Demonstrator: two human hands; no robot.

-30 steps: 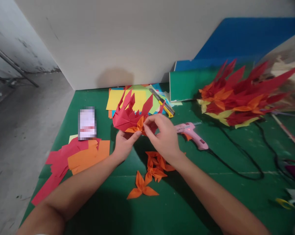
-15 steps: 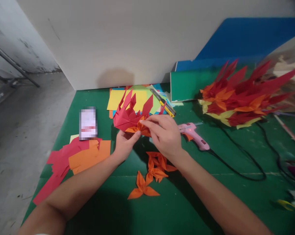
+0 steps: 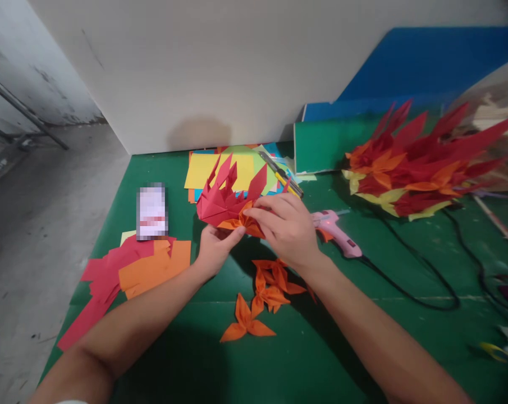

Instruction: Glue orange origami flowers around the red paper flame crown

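Between my hands, above the green table, is a red folded-paper piece with pointed spikes standing up. An orange paper flower sits against its lower front edge. My left hand grips the red piece from below, its thumb on the flower's lower part. The fingers of my right hand pinch at the flower from the right; their tips partly cover it. Several loose orange paper flowers lie on the table below my hands. Right of my right hand rests a pink glue gun, its small light glowing.
A larger red, orange and yellow paper piece stands at the right. Coloured sheets and a yellow-black utility knife lie behind my hands. At left are red and orange paper strips and a blurred-out phone-like object. A black cord curves rightward.
The red piece and both hands have shifted very slightly to the right. My hands keep the same hold on the piece and the flower.
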